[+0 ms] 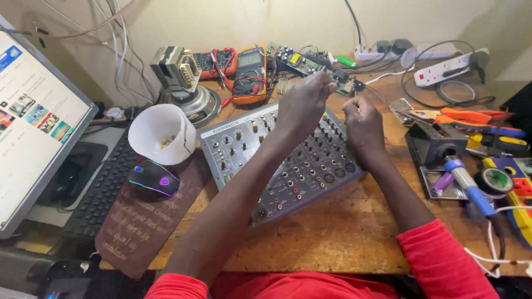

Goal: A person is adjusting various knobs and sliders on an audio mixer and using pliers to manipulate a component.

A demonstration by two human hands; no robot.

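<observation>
Two bare hands hover over the far edge of a grey metal audio mixer panel (282, 160) studded with knobs and sockets, which lies face up and skewed on the wooden workbench (343, 232), near the middle. The left hand (302, 105) is pinched narrow, fingertips together as if gripping something too small to make out, and the right hand (363, 122) is curled shut beside it. A white plastic cup (160, 133) stands left of the mixer, probably for small parts, while a blue-handled soldering iron (468, 185) rests at right within reach.

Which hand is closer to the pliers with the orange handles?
The right hand. It hangs over the grey mixer's right end, on the same side as the orange-handled pliers. The left hand is farther away, over the mixer's middle, fingers pinched.
</observation>
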